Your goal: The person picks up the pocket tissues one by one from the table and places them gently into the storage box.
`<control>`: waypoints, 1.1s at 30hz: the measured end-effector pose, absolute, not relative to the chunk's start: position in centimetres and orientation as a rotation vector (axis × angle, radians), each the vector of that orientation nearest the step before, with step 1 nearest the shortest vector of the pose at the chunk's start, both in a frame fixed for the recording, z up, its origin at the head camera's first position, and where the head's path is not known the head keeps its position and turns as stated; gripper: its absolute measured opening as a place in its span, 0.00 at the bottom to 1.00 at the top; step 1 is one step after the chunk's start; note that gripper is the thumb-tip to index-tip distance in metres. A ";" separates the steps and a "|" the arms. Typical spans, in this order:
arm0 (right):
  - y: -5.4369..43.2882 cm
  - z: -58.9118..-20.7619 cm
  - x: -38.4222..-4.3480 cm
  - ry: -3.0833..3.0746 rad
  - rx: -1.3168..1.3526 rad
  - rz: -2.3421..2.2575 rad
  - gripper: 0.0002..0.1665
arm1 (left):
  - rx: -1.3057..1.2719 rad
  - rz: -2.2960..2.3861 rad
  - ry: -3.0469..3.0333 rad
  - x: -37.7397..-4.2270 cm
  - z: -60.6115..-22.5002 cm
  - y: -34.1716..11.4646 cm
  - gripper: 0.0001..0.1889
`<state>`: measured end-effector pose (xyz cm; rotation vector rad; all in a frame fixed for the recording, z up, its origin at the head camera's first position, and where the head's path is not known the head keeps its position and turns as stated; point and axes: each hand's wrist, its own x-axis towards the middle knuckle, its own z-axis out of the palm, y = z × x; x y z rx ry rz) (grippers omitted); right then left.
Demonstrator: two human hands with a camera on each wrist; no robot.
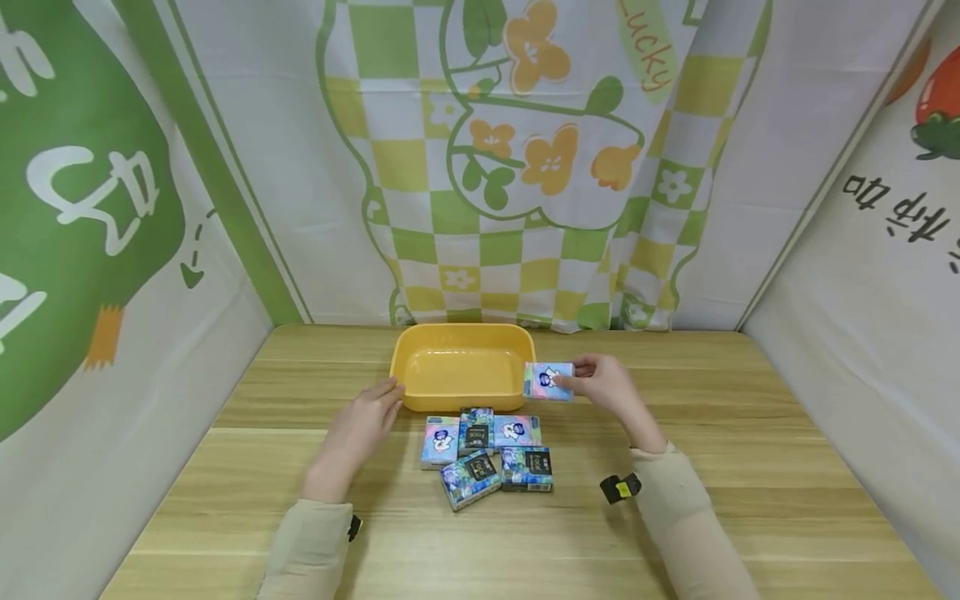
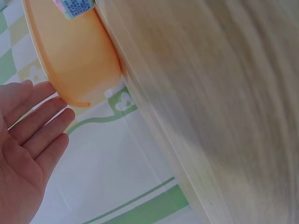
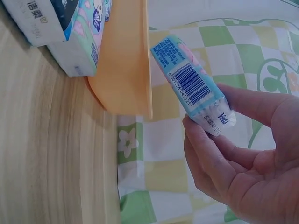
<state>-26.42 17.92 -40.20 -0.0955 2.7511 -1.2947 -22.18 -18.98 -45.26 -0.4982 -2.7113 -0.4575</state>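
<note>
Between thumb and fingers, my right hand [image 1: 606,385] pinches a pastel blue-pink tissue pack [image 1: 543,381] by its end, at the right rim of a yellow plastic basin [image 1: 465,402]. The right wrist view shows the pack's barcode side [image 3: 190,86] tilted above the rim. My left hand [image 1: 365,423] touches the basin's left front corner with straight fingers; the left wrist view shows the fingers [image 2: 44,121] at the rim. In front of the basin lie several more tissue packs: a pastel one [image 1: 439,442], another pastel one [image 1: 517,430] and dark blue floral ones [image 1: 527,468].
A wooden table [image 1: 300,392] carries everything. Behind it hangs a green and yellow checked curtain [image 1: 525,250], close to the basin's far side. Printed cloth walls [image 1: 840,275] stand at left and right. Black wrist straps [image 1: 620,488] hang at both sleeves.
</note>
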 end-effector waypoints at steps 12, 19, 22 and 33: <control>16.3 -39.7 -27.8 2.729 -0.146 -1.308 0.31 | -0.503 -0.450 -2.690 -22.4 -45.4 -19.0 0.15; 15.0 -39.6 -28.7 2.722 -0.169 -1.302 0.31 | -0.502 -0.461 -2.692 -22.3 -45.4 -18.9 0.15; 14.4 -39.4 -29.0 2.714 -0.180 -1.286 0.33 | -0.502 -0.454 -2.700 -22.3 -45.5 -19.0 0.16; 12.4 -38.7 -29.9 2.675 -0.222 -1.254 0.35 | -0.502 -0.446 -2.669 -22.2 -45.4 -19.0 0.15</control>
